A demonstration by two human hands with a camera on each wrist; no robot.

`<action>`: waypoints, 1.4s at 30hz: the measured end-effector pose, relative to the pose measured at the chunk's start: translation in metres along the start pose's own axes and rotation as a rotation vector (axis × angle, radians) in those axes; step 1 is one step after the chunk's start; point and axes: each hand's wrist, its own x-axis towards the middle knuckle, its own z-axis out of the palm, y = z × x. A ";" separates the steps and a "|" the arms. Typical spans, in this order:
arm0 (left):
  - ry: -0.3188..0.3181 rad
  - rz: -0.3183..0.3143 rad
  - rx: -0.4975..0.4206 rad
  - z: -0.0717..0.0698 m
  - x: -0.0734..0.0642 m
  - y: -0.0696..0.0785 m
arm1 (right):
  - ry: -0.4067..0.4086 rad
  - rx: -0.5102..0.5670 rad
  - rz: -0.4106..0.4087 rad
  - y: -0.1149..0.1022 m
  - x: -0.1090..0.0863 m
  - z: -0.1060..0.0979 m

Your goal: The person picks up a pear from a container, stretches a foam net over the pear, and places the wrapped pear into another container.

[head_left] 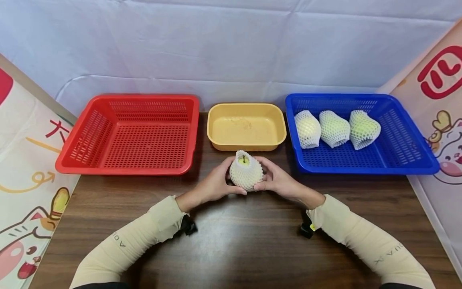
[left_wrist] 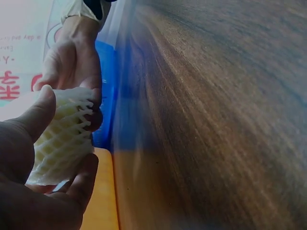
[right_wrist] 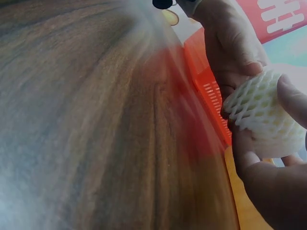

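A round yellow-green fruit (head_left: pixel 247 173) in a white foam net is held up between both hands, above the table. Its short dark stem shows through the net's opening at the top. My left hand (head_left: pixel 215 181) grips it from the left, thumb across the front. From the right, my right hand (head_left: pixel 278 179) holds the other side, thumb also in front. In the left wrist view the netted fruit (left_wrist: pixel 64 136) sits between left thumb and fingers, the other hand behind it. The right wrist view shows the fruit (right_wrist: pixel 266 115) between the two hands too.
Behind the hands stands a yellow tray (head_left: pixel 246 144). To its left is a red basket (head_left: pixel 126 171) with nothing seen inside. A blue basket (head_left: pixel 364 166) on the right holds three netted fruits (head_left: pixel 334 129). All stand on a brown wooden table (head_left: pixel 249 249), with a pale cloth behind.
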 end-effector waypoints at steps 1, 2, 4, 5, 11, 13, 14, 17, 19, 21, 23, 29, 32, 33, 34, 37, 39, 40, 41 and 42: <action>0.000 0.005 0.000 0.000 0.000 0.000 | -0.003 0.003 -0.012 0.001 0.000 0.000; -0.001 0.010 0.010 0.001 0.000 0.000 | -0.008 0.006 -0.025 0.001 -0.001 0.000; -0.004 0.016 0.026 0.001 0.000 0.000 | -0.017 0.016 -0.048 0.002 -0.002 0.000; -0.007 0.016 0.024 0.001 0.000 0.000 | -0.020 0.024 -0.061 0.003 -0.002 0.000; -0.019 0.015 -0.031 0.001 -0.002 0.001 | -0.029 0.081 -0.107 0.006 -0.003 0.000; -0.016 0.018 -0.038 0.001 -0.002 0.001 | -0.027 0.082 -0.109 0.006 -0.003 0.000; -0.015 0.018 -0.038 0.001 -0.002 0.001 | -0.026 0.071 -0.109 0.006 -0.003 0.000; -0.006 0.022 -0.026 -0.001 -0.001 0.001 | -0.020 0.003 -0.107 0.003 -0.002 0.000; 0.003 0.028 -0.030 -0.002 0.000 0.002 | -0.010 -0.071 -0.099 0.000 -0.001 -0.001; 0.011 0.036 -0.055 -0.004 0.001 0.004 | 0.000 -0.154 -0.099 -0.003 -0.001 -0.001; 0.016 0.036 -0.085 -0.005 0.002 0.005 | 0.011 -0.226 -0.094 -0.006 0.000 -0.002; 0.012 0.008 -0.161 -0.005 0.002 0.005 | 0.015 -0.252 -0.130 -0.011 0.001 0.001; 0.020 0.003 -0.181 -0.003 0.002 0.006 | 0.005 -0.177 -0.155 -0.012 0.001 0.003; 0.023 0.002 -0.182 -0.003 0.002 0.006 | 0.003 -0.158 -0.160 -0.012 0.001 0.003; 0.026 0.002 -0.183 -0.003 0.002 0.006 | 0.001 -0.142 -0.163 -0.012 0.001 0.004; 0.029 -0.004 -0.186 -0.002 0.002 0.006 | 0.010 -0.129 -0.163 -0.013 0.002 0.005; 0.026 -0.010 -0.184 -0.002 0.002 0.007 | 0.021 -0.134 -0.163 -0.013 0.002 0.006; 0.025 -0.013 -0.180 -0.002 0.002 0.007 | 0.026 -0.136 -0.163 -0.013 0.003 0.006; 0.024 -0.015 -0.175 -0.002 0.002 0.007 | 0.030 -0.141 -0.164 -0.013 0.003 0.006; 0.025 -0.016 -0.166 -0.002 0.002 0.008 | 0.034 -0.144 -0.164 -0.013 0.003 0.006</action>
